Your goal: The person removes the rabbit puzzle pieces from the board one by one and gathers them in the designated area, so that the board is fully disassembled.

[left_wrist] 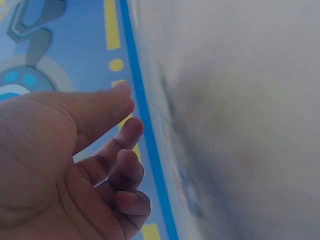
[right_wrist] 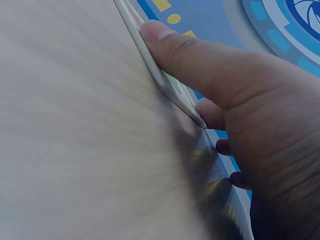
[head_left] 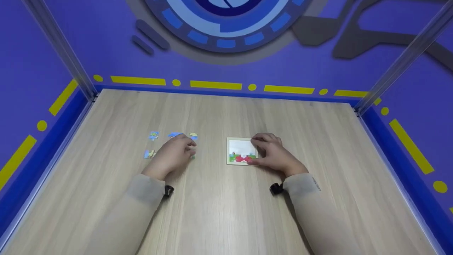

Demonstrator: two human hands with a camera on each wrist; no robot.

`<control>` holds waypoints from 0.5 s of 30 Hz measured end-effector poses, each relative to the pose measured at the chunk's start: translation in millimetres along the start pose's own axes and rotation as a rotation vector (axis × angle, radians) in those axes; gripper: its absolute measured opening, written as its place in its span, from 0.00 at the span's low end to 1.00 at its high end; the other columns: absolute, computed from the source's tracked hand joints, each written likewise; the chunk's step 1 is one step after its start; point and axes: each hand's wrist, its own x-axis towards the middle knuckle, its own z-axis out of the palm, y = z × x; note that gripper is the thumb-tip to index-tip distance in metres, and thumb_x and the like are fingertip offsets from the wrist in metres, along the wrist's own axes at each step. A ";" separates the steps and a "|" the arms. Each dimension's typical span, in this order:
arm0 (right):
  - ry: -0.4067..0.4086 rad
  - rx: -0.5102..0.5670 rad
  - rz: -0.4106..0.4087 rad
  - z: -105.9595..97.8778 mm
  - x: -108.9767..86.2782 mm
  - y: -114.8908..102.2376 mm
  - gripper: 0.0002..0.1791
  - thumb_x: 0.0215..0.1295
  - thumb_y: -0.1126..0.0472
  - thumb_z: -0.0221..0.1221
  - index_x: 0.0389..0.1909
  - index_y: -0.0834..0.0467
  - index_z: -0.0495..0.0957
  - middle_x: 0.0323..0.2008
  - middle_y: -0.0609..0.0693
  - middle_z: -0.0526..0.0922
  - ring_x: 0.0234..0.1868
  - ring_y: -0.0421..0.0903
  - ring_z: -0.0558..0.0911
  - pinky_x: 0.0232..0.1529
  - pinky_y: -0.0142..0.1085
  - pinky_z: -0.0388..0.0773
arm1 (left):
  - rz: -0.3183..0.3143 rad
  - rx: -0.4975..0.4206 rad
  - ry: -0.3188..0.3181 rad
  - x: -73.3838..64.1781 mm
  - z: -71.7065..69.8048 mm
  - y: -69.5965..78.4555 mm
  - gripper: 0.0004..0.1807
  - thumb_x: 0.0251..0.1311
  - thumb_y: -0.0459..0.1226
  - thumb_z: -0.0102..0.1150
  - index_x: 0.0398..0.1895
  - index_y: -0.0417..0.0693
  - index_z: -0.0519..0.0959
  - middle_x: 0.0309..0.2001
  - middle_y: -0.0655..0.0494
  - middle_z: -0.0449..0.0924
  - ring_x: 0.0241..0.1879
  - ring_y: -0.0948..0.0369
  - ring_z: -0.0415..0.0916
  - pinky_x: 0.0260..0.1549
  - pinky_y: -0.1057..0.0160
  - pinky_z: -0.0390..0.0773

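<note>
A small square puzzle tray [head_left: 228,151] with a pale frame lies on the table. Red and green picture pieces [head_left: 239,159] fill its lower part, while white shows above them. My right hand [head_left: 271,152] holds the tray by its right side, thumb near the lower right corner and fingers at the upper right; the thumb [right_wrist: 195,57] lies over its edge in the right wrist view. My left hand [head_left: 172,153] hovers over loose jigsaw pieces with loosely curled fingers. Nothing shows between its thumb [left_wrist: 105,112] and fingers in the left wrist view. The hand partly hides several pieces.
Loose pieces lie at the left: one with a green pattern [head_left: 154,135], a blue one [head_left: 175,135], a yellow-and-blue one [head_left: 193,136] and another [head_left: 148,154] beside the left wrist. Purple walls [head_left: 219,71] with yellow markings border the wooden table [head_left: 212,212].
</note>
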 end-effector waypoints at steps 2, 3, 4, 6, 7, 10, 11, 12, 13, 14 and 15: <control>-0.006 0.001 0.001 0.4 0.4 -0.1 0.51 0.63 0.38 0.82 0.82 0.56 0.76 0.82 0.51 0.73 0.87 0.56 0.64 0.89 0.61 0.56 | 0.017 -0.008 0.001 2.1 0.7 9.9 0.18 0.82 0.42 0.66 0.67 0.45 0.87 0.68 0.50 0.84 0.68 0.46 0.85 0.71 0.43 0.83; -0.008 0.003 0.007 0.5 0.4 0.0 0.51 0.63 0.38 0.81 0.82 0.56 0.76 0.82 0.51 0.73 0.87 0.56 0.63 0.89 0.61 0.56 | 0.027 -0.014 0.005 3.6 1.2 15.2 0.19 0.82 0.43 0.66 0.67 0.45 0.87 0.68 0.50 0.84 0.68 0.46 0.85 0.70 0.43 0.83; -0.008 0.004 0.007 0.5 0.4 0.3 0.51 0.63 0.38 0.81 0.82 0.57 0.76 0.82 0.51 0.73 0.87 0.57 0.63 0.89 0.62 0.55 | 0.037 -0.022 0.008 5.3 1.4 21.1 0.19 0.82 0.44 0.66 0.67 0.45 0.87 0.69 0.50 0.84 0.68 0.45 0.85 0.71 0.42 0.83; -0.009 0.002 0.011 0.5 0.4 1.0 0.51 0.63 0.38 0.81 0.82 0.57 0.76 0.82 0.51 0.73 0.87 0.56 0.63 0.89 0.61 0.55 | 0.052 -0.042 0.019 9.4 2.0 32.2 0.21 0.82 0.46 0.66 0.67 0.45 0.87 0.69 0.50 0.83 0.70 0.45 0.84 0.73 0.42 0.82; -0.008 0.004 0.011 0.5 0.4 1.4 0.51 0.63 0.39 0.81 0.82 0.57 0.76 0.82 0.51 0.73 0.87 0.56 0.63 0.89 0.61 0.54 | 0.059 -0.050 0.024 11.5 2.4 37.5 0.21 0.82 0.47 0.66 0.68 0.46 0.87 0.69 0.50 0.83 0.71 0.45 0.83 0.73 0.42 0.81; -0.002 0.006 -0.015 0.6 0.7 2.8 0.51 0.63 0.40 0.82 0.81 0.59 0.76 0.81 0.52 0.73 0.86 0.56 0.63 0.88 0.60 0.53 | 0.075 -0.071 0.041 17.7 4.7 52.9 0.21 0.82 0.47 0.66 0.68 0.46 0.87 0.70 0.50 0.83 0.73 0.45 0.82 0.76 0.43 0.80; -0.003 0.009 -0.023 0.8 0.8 3.0 0.51 0.63 0.40 0.82 0.81 0.59 0.76 0.81 0.52 0.73 0.86 0.56 0.63 0.88 0.60 0.53 | 0.075 -0.079 0.045 19.3 5.6 57.6 0.21 0.82 0.48 0.66 0.68 0.46 0.87 0.70 0.50 0.83 0.74 0.46 0.82 0.76 0.43 0.79; -0.002 0.010 -0.032 0.6 1.0 2.9 0.51 0.63 0.40 0.82 0.81 0.60 0.76 0.81 0.52 0.73 0.86 0.57 0.64 0.88 0.60 0.53 | 0.072 -0.087 0.048 20.7 6.4 62.5 0.21 0.82 0.48 0.66 0.68 0.47 0.87 0.71 0.50 0.83 0.74 0.46 0.81 0.77 0.44 0.79; -0.002 0.010 -0.039 0.5 1.0 3.0 0.51 0.63 0.40 0.82 0.81 0.60 0.76 0.81 0.52 0.73 0.86 0.57 0.64 0.88 0.61 0.53 | 0.071 -0.096 0.050 22.4 7.5 67.2 0.21 0.82 0.48 0.66 0.69 0.48 0.87 0.71 0.51 0.82 0.75 0.47 0.81 0.77 0.44 0.79; -0.001 0.010 -0.040 0.2 0.9 2.9 0.51 0.63 0.39 0.82 0.81 0.60 0.76 0.81 0.52 0.73 0.86 0.57 0.64 0.88 0.61 0.53 | 0.074 -0.110 0.050 24.2 9.2 71.4 0.22 0.82 0.49 0.66 0.69 0.49 0.86 0.72 0.50 0.82 0.75 0.47 0.80 0.77 0.44 0.79; -0.001 0.009 -0.033 0.3 0.8 3.1 0.51 0.63 0.39 0.81 0.81 0.59 0.76 0.81 0.51 0.73 0.86 0.57 0.64 0.88 0.61 0.54 | 0.072 -0.128 0.049 25.8 10.9 75.3 0.22 0.82 0.49 0.66 0.70 0.50 0.86 0.73 0.51 0.81 0.75 0.47 0.80 0.78 0.44 0.78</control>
